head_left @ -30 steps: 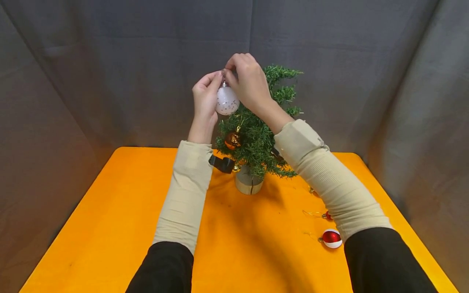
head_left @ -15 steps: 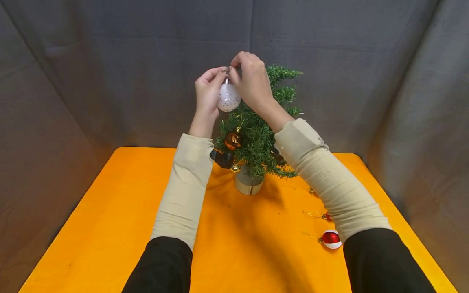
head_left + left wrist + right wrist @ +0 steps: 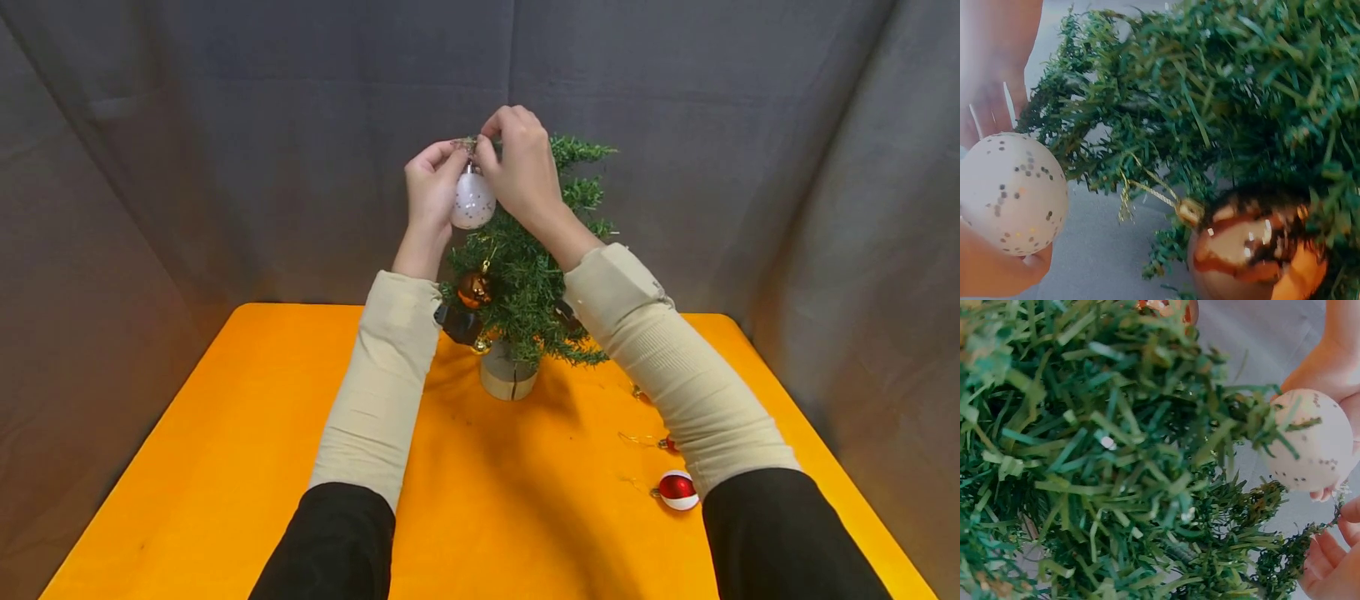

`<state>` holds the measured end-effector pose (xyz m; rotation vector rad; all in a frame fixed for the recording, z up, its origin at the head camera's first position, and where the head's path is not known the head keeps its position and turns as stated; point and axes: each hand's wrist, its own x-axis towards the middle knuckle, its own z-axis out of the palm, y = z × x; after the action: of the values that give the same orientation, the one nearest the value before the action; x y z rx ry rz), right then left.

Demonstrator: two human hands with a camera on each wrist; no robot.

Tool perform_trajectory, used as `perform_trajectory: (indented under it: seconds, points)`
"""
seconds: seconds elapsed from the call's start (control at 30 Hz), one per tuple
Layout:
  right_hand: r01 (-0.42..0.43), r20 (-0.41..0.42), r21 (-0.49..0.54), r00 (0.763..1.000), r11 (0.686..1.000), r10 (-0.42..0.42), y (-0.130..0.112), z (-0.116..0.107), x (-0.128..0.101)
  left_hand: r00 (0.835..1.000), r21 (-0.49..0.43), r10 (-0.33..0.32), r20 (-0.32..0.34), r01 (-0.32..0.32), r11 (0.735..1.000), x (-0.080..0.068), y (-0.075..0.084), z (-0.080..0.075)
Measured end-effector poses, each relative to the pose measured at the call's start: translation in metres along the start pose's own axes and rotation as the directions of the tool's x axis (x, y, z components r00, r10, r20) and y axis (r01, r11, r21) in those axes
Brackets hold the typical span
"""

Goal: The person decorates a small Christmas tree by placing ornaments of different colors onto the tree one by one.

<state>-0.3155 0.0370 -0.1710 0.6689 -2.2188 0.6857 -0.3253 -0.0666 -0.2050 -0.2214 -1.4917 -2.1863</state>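
A white Christmas bauble (image 3: 474,201) with dark specks hangs at the upper left side of a small artificial Christmas tree (image 3: 525,275). My left hand (image 3: 431,190) pinches the hanging loop just above its cap, and the ball lies against the palm side. From the right, my right hand (image 3: 527,171) pinches a thin branch tip (image 3: 1297,550) right beside that loop. The right wrist view has the bauble (image 3: 1313,440) close over this branch, partly behind green needles. Below, a shiny copper bauble (image 3: 1254,250) hangs from the tree by a gold cord.
A small gold bauble (image 3: 482,344) hangs low, near the tree's round base (image 3: 508,379). On the orange table (image 3: 225,467), a red-and-white bauble (image 3: 678,490) and a smaller red one (image 3: 670,444) lie beside the right sleeve. Grey curtains (image 3: 300,167) stand behind.
Both hands and the white bauble have shifted slightly right, the bauble also a little upward. A branch tip now shows between the fingertips.
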Motion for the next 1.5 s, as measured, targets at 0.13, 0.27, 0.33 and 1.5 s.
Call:
perform_trajectory:
  seconds: [0.13, 0.27, 0.33, 1.5]
  points:
    - [-0.008, 0.027, -0.011, 1.0, 1.0, 0.008, 0.002, 0.001, -0.002, 1.0, 0.01, -0.002, 0.006, 0.002, 1.0, -0.001, -0.002, -0.002]
    - [-0.003, 0.036, -0.012, 0.999, 1.0, 0.004, 0.004, 0.001, -0.004, 1.0, 0.025, 0.009, 0.009, -0.009, 1.0, -0.003, -0.006, -0.005]
    - [0.001, 0.039, -0.011, 0.999, 1.0, -0.001, 0.004, 0.001, -0.004, 1.0, 0.033, 0.011, 0.008, -0.011, 0.999, -0.003, -0.008, -0.006]
    - [0.224, -0.103, 0.171, 0.973, 0.96, -0.209, 0.029, -0.009, -0.017, 0.969, 0.044, 0.21, -0.131, -0.206, 0.978, -0.02, 0.007, -0.026]
